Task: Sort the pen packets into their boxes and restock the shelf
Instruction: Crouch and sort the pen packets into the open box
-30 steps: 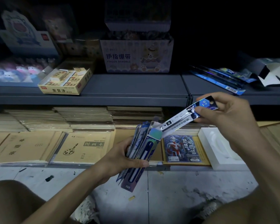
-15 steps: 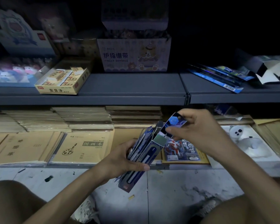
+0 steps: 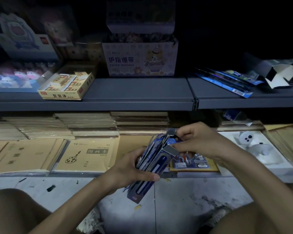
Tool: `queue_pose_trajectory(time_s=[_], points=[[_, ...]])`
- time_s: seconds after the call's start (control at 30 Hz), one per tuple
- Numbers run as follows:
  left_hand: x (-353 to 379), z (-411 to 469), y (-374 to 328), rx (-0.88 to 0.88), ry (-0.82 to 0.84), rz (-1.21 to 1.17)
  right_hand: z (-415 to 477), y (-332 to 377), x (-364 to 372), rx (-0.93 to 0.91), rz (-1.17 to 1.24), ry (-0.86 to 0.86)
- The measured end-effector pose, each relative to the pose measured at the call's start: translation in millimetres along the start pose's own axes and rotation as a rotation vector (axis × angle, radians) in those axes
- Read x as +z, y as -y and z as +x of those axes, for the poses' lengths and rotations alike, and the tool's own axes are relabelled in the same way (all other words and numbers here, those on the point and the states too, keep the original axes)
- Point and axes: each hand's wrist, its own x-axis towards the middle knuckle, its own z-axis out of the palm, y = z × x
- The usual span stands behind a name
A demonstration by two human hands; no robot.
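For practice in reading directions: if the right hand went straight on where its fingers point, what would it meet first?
The pen packets held by the left hand; the right hand seems to pinch their tops.

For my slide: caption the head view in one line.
Left hand grips a bundle of pen packets; right hand pinches one packet's top before a grey shelf.

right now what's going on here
A person crouches in front of a stationery shelf. The left hand grips a bundle of pen packets, held over the floor. The right hand pinches the upper end of a single packet at the top of that bundle. More loose packets lie on the upper shelf beside an opened box, not yet sorted.
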Motion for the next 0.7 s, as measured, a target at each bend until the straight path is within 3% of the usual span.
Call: queue_pose_trajectory(time_s=[0.1,0.33,0.43,0.53,0.6,0.7], points=[[-1,0,-2,0.003,-0.007,-0.004,-4,2,-8,-0.014,0.060,0.009],[1,-2,1,0.018,-0.016,-0.007,11,0,8,0.023,-0.156,0.008],[2,-3,0,0.024,0.010,-0.019,17,0,9,0.063,-0.272,0.115],[5,-2,0,0.002,0.043,-0.038,13,3,0,0.141,-0.236,0.171],[4,-2,1,-0.005,0.041,-0.040,3,6,-13,0.111,-0.147,0.102],[1,-1,3,-0.019,0.031,-0.006,-10,11,-23,-0.092,-0.003,-0.134]])
